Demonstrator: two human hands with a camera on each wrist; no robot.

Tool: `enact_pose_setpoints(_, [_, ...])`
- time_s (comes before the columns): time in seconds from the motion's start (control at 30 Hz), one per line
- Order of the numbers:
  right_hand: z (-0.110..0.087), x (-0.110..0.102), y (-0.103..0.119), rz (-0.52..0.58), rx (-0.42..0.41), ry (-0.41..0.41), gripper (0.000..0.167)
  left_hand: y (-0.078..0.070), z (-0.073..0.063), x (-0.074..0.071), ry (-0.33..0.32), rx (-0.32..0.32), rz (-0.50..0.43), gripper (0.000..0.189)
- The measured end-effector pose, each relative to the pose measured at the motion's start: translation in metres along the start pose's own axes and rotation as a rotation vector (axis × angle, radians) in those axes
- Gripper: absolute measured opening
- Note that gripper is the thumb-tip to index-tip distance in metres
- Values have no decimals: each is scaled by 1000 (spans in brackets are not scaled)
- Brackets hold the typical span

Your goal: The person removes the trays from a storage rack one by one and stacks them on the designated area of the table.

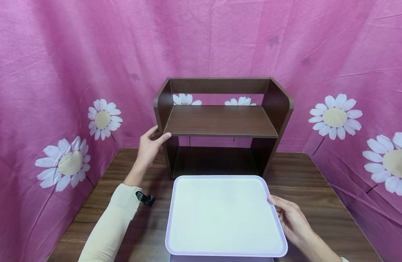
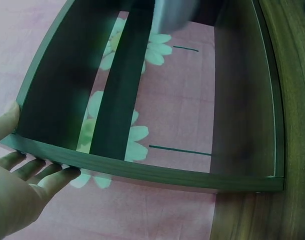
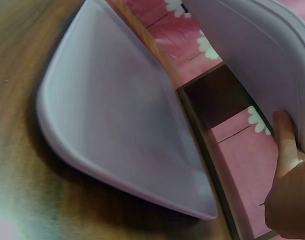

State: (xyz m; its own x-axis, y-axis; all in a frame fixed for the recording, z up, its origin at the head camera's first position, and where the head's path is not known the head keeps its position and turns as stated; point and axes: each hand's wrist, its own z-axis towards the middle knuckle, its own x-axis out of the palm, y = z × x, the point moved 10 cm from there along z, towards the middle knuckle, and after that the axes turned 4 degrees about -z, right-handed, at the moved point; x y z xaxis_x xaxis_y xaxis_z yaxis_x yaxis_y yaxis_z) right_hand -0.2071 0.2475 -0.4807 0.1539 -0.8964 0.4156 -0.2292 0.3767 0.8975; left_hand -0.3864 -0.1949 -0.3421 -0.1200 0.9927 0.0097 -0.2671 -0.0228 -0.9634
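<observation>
A small dark brown desk shelf (image 1: 220, 120) with two levels stands on the table. My left hand (image 1: 148, 145) grips its left side panel, thumb at the front edge and fingers on the outer face; the left wrist view shows the fingers along that panel (image 2: 157, 172). My right hand (image 1: 291, 218) holds a white tray with a lavender rim (image 1: 225, 214) by its right edge, raised in front of the shelf. Below the held tray, a second lavender tray (image 3: 127, 105) lies on the table, mostly hidden from the head view.
The wood-grain table (image 1: 145, 225) spreads around the shelf and trays. Behind and on both sides hangs a pink curtain (image 1: 220, 40) with white daisies. A black strap (image 1: 145, 198) sits at the left wrist.
</observation>
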Motion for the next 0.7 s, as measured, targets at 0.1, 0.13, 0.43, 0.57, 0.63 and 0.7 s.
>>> enact_pose_setpoints(0.1, [-1,-2,-6,14,8,10,41,1,0,0,0,-2,2,58])
enact_pose_setpoints(0.13, [-2,-2,-8,21,12,18,41,1,0,0,1,-1,0,58])
enact_pose_setpoints(0.43, [-8,-8,-30,45,48,48,41,1,0,1,6,9,-12,58])
enact_pose_setpoints(0.57, [-10,-13,-41,22,74,33,40,1,0,0,8,9,-10,58])
enact_pose_setpoints(0.63, [-10,-15,-46,8,86,21,38,1,1,1,10,11,-13,58])
enact_pose_setpoints(0.7, [-10,-17,-51,-5,95,12,37,1,1,1,10,13,-15,58])
